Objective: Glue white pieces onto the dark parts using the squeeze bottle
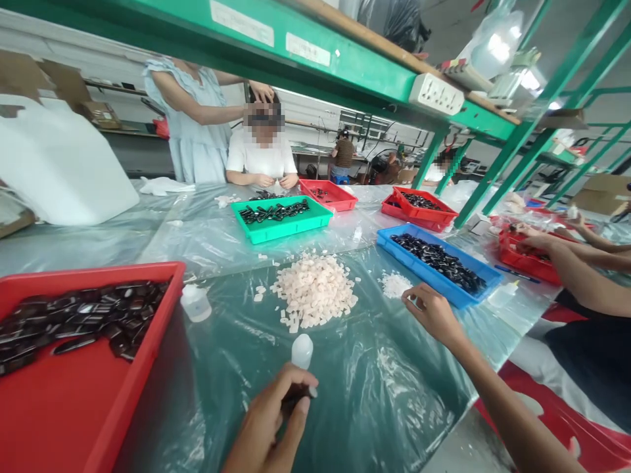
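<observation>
My left hand (276,420) is closed around a small dark piece (294,397), pinched between thumb and fingers. Its far side is hidden by my fingers. Just beyond those fingers stands a small white translucent bottle (302,351). My right hand (434,314) hovers over the table, fingers bent and their tips close together, at the edge of a small pile of tiny white bits (394,284). Whether anything is between those fingertips is too small to make out. A larger heap of pale flat pieces (315,289) lies ahead, between my hands.
A red tray (167,315) of glossy dark pieces is at left, beside another white bottle (196,303). A blue tray (384,244) and a green tray (280,231) hold dark pieces. Co-workers sit opposite and at right. A green shelf beam (345,59) crosses overhead.
</observation>
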The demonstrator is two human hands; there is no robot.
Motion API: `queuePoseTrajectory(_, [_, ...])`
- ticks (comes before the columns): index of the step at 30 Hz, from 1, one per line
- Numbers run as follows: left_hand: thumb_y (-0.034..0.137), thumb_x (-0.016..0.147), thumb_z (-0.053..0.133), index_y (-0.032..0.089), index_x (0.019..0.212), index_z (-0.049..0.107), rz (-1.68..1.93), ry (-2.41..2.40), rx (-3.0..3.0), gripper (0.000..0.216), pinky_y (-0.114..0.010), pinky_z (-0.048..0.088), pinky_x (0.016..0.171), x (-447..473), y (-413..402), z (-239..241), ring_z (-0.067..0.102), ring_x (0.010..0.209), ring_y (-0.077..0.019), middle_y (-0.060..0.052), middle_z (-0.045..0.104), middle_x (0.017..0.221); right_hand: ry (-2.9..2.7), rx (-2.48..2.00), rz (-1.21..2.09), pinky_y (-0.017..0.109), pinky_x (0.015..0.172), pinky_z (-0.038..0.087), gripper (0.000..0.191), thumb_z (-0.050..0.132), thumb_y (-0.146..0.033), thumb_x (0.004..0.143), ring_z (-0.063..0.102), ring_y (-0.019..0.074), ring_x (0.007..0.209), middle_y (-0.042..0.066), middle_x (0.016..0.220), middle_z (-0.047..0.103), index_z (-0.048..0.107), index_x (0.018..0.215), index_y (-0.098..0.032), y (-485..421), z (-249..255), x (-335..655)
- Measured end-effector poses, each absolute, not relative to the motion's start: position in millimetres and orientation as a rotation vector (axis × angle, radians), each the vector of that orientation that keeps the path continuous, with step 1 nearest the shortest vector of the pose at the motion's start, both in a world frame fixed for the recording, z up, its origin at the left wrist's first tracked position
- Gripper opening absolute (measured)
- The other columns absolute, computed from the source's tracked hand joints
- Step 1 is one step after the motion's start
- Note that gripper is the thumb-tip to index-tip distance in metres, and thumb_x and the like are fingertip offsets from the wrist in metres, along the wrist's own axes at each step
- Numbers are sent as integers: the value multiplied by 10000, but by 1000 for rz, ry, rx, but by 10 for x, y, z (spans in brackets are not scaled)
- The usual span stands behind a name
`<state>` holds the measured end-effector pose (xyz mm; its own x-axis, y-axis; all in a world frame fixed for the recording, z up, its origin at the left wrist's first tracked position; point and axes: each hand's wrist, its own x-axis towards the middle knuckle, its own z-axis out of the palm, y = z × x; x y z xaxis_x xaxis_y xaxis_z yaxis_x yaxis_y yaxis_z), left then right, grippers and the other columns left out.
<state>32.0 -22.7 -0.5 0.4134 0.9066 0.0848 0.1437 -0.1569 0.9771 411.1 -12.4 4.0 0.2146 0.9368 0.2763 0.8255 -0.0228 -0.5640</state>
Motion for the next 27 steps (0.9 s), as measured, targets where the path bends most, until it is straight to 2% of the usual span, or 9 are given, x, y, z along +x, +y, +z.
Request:
queuePoseTrajectory(4, [352,967,573,259,1022,706,861,865,1516,171,-218,488,585,290,-214,69,545,609,-142,-1,645,830,-1651,-1570,633,248,588,459,243,600,-422,1005,549,125,738,24,949,610,661,955,-192,-445,295,3148])
queuePoseTrajectory(6, [340,969,584,259,982,703,848,858,1503,145,-217,488,589,280,-208,83,562,618,-143,14,625,781,-1628,-1420,902,246,573,418,246,625,-429,992,518,114,707,8,887,581,663,893,-207,-569,375,2719])
queuePoseTrajectory(12, [304,972,600,251,979,691,777,792,1464,106,-213,481,610,260,-202,100,584,608,-126,46,582,724,-1351,-1127,1425,206,434,416,177,713,-390,938,432,23,484,-28,904,515,671,932,-218,-589,259,2296])
queuePoseTrajectory(16, [308,977,594,238,983,680,746,775,1416,111,-211,464,600,258,-200,106,576,585,-115,56,583,700,-1226,-1010,1565,189,455,503,129,736,-332,923,486,36,525,-25,890,496,705,914,-207,-537,157,2323])
queuePoseTrajectory(22, [330,979,587,223,984,671,709,750,1371,135,-220,440,586,263,-205,123,562,566,-117,61,569,654,-1082,-887,1674,139,408,522,119,751,-288,906,518,58,549,-33,770,480,717,859,-184,-520,143,2293])
queuePoseTrajectory(27, [330,973,608,220,985,684,696,733,1359,134,-228,428,571,247,-220,111,561,561,-114,47,595,696,-1025,-848,1753,140,415,549,138,772,-276,887,523,56,532,-27,728,521,731,849,-150,-504,110,2294])
